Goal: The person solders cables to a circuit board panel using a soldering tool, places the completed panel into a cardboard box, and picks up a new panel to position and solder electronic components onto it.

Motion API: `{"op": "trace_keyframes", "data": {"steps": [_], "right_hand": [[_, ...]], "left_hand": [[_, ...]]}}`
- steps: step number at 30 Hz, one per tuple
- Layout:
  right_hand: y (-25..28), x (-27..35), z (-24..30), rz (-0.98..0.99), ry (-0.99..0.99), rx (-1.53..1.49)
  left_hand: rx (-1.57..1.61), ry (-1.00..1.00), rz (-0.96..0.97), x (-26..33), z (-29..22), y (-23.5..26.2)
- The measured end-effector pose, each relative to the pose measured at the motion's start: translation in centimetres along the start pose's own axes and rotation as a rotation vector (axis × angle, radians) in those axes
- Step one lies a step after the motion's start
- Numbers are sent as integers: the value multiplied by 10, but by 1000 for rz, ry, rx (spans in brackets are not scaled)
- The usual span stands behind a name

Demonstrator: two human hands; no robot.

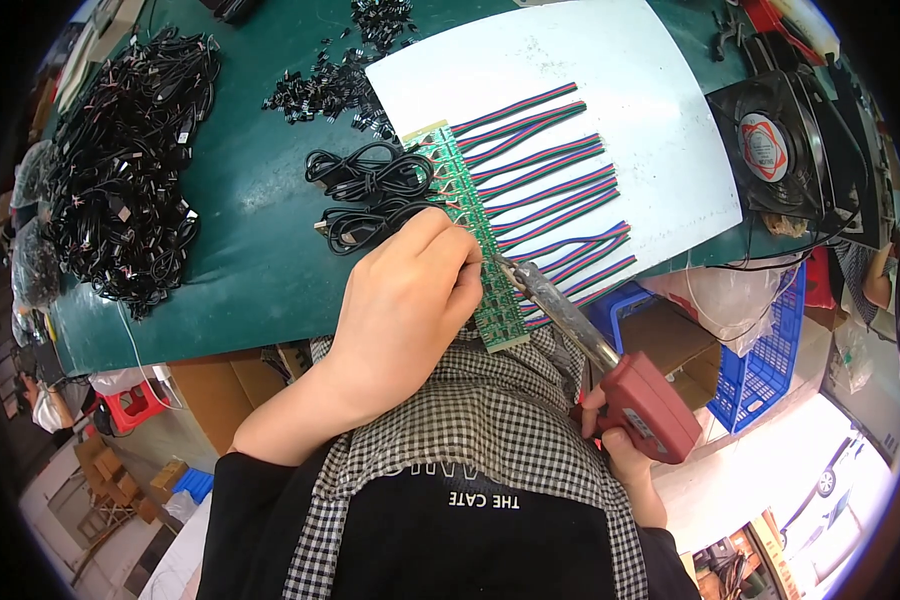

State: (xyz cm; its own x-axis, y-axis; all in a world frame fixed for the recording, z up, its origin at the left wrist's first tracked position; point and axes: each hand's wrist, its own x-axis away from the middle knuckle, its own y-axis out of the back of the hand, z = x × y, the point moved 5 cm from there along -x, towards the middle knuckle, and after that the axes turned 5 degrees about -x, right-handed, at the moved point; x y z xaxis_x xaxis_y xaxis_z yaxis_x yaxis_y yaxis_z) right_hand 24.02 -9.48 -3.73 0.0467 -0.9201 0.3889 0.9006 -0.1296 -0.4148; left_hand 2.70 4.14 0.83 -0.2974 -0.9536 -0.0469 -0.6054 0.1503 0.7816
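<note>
A long green circuit board panel (447,163) lies partly on a white sheet, reaching over the table's near edge. Flat multicoloured ribbon wires (555,191) run from its right side. Coiled black cables (362,172) lie along its left side, with thin wire ends on the board. My left hand (410,280) is closed in a pinch over the board's left edge; what its fingertips hold is hidden. In my right hand (625,450) is a soldering iron (655,405) with a dark red handle, its tip at the board close to my left fingers.
A large heap of black cables (130,170) covers the left of the green table (255,255). Small black parts (335,90) lie scattered at the back, beside the white sheet (660,170). At the right stands a black fan (770,145). Blue crates (760,360) and cardboard boxes (225,395) stand below the table.
</note>
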Motion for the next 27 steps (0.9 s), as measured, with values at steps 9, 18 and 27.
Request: {"op": "trace_keyframes", "data": {"steps": [9, 18, 27], "right_hand": [[20, 13, -19, 18, 30, 200], [14, 6, -1, 58, 66, 365], [4, 3, 4, -99, 99, 216]], "left_hand": [[-29, 25, 13, 1, -1, -1], [-36, 23, 18, -4, -5, -4], [-103, -45, -6, -3, -5, 1]]}}
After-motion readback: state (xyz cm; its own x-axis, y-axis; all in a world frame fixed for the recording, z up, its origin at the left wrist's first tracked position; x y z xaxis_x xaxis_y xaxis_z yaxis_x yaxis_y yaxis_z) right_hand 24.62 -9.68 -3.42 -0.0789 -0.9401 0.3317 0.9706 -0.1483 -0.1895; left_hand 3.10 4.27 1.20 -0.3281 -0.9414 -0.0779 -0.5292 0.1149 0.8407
